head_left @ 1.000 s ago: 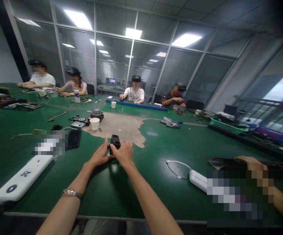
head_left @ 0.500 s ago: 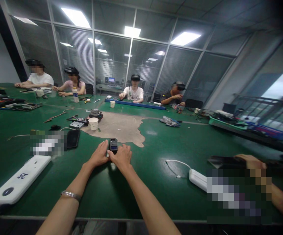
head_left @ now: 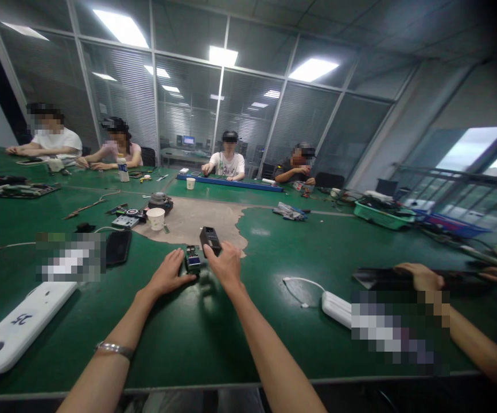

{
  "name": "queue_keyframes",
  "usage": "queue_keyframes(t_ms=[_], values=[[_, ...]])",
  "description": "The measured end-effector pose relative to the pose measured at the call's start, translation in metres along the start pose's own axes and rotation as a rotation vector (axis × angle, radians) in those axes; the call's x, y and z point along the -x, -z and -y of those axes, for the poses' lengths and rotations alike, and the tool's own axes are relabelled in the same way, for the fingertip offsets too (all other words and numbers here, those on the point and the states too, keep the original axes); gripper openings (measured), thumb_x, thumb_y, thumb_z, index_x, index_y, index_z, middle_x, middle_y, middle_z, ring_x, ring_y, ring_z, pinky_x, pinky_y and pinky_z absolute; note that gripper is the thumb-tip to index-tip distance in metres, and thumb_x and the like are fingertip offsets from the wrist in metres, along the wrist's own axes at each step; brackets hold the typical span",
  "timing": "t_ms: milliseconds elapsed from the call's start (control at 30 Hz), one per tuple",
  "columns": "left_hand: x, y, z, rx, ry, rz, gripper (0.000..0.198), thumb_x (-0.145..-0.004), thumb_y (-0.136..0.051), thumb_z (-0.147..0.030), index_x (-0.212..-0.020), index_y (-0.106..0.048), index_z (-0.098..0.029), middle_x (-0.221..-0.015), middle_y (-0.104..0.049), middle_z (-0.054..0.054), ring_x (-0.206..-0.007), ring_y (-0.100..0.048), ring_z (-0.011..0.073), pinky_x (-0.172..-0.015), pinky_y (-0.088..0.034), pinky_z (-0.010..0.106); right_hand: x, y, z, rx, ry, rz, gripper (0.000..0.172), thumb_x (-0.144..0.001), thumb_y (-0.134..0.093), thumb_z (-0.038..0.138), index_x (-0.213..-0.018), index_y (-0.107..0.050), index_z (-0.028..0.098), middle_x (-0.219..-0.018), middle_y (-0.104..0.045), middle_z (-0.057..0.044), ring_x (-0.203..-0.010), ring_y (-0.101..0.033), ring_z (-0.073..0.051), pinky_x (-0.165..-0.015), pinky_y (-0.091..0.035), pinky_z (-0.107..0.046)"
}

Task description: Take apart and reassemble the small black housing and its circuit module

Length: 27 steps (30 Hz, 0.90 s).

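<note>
A small green and silver device (head_left: 193, 261) with a dark blue part stands on the green table. My left hand (head_left: 172, 274) rests at its left side, thumb along its near edge and fingers beside it, closed around that side. To the right, my right hand (head_left: 226, 264) grips a black box-shaped cover (head_left: 210, 241), tilted and raised a little above the table. The cover and the device are apart. Beyond both hands lies a bare grey-beige patch of the tabletop (head_left: 197, 221).
A paper cup (head_left: 156, 218), black phone (head_left: 118, 247) and metal parts lie to the left, with a white power bank (head_left: 24, 321) nearer. At right are a white cable (head_left: 304, 282) and another person's hand (head_left: 423, 277). Several people sit across the table (head_left: 291, 241).
My right hand has moved right and up with the black cover, which has come off the device. The device's inner parts now show beside my left hand. The view has shifted slightly.
</note>
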<state>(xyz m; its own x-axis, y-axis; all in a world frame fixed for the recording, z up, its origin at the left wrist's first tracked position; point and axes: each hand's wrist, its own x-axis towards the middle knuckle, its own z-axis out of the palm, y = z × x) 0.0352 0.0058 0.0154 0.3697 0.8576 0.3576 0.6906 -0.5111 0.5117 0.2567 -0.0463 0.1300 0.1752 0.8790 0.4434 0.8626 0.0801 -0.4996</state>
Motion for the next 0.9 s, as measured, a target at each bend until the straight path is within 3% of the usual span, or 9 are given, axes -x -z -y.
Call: queue_keyframes(t_ms=[133, 267, 433, 633, 800, 900], values=[[0.000, 0.000, 0.001, -0.011, -0.019, 0.000, 0.089, -0.086, -0.072, -0.068, -0.156, -0.047, -0.017, -0.163, -0.047, 0.021, -0.155, -0.035, 0.0441, -0.128, -0.027, 0.061, 0.004, 0.008, -0.037, 0.082, -0.034, -0.028, 0.039, -0.096, -0.066, 0.051, -0.103, -0.079, 0.015, -0.108, -0.074, -0.015, -0.109, -0.064, -0.029, -0.102, -0.042, -0.035], [0.000, 0.001, 0.000, -0.025, -0.029, 0.003, 0.085, -0.088, -0.069, -0.069, -0.155, -0.049, -0.019, -0.162, -0.048, 0.019, -0.155, -0.036, 0.0431, -0.128, -0.027, 0.061, 0.019, 0.005, -0.056, 0.144, -0.081, -0.016, 0.041, -0.095, -0.066, 0.052, -0.104, -0.080, 0.015, -0.117, -0.073, -0.016, -0.111, -0.062, -0.031, -0.099, -0.044, -0.036], [0.000, 0.002, -0.001, -0.046, -0.023, 0.022, 0.084, -0.091, -0.066, -0.068, -0.156, -0.048, -0.017, -0.164, -0.045, 0.020, -0.156, -0.034, 0.0432, -0.128, -0.026, 0.060, 0.035, 0.001, -0.062, 0.180, -0.128, -0.012, 0.042, -0.094, -0.066, 0.054, -0.105, -0.080, 0.016, -0.139, -0.066, -0.018, -0.125, -0.055, -0.037, -0.101, -0.045, -0.041], [0.000, 0.004, -0.002, -0.071, -0.030, 0.055, 0.081, -0.093, -0.064, -0.069, -0.153, -0.051, -0.016, -0.167, -0.041, 0.020, -0.156, -0.033, 0.0430, -0.129, -0.025, 0.059, 0.043, 0.001, -0.064, 0.233, -0.156, 0.044, 0.045, -0.093, -0.067, 0.057, -0.107, -0.079, 0.015, -0.139, -0.064, -0.021, -0.130, -0.052, -0.038, -0.101, -0.045, -0.045], [0.001, 0.006, -0.004, -0.058, -0.040, 0.053, 0.077, -0.093, -0.066, -0.067, -0.152, -0.054, -0.018, -0.167, -0.042, 0.018, -0.155, -0.035, 0.0427, -0.128, -0.027, 0.060, 0.046, 0.001, -0.066, 0.249, -0.162, 0.001, 0.061, -0.088, -0.070, 0.067, -0.115, -0.075, 0.013, -0.139, -0.063, -0.023, -0.128, -0.052, -0.040, -0.098, -0.048, -0.046], [0.001, 0.006, -0.006, -0.061, -0.037, 0.050, 0.076, -0.094, -0.067, -0.066, -0.152, -0.054, -0.020, -0.166, -0.043, 0.017, -0.155, -0.036, 0.0429, -0.127, -0.028, 0.061, 0.046, -0.001, -0.069, 0.237, -0.157, -0.001, 0.058, -0.088, -0.072, 0.064, -0.117, -0.075, 0.013, -0.139, -0.063, -0.022, -0.129, -0.052, -0.039, -0.098, -0.048, -0.046]])
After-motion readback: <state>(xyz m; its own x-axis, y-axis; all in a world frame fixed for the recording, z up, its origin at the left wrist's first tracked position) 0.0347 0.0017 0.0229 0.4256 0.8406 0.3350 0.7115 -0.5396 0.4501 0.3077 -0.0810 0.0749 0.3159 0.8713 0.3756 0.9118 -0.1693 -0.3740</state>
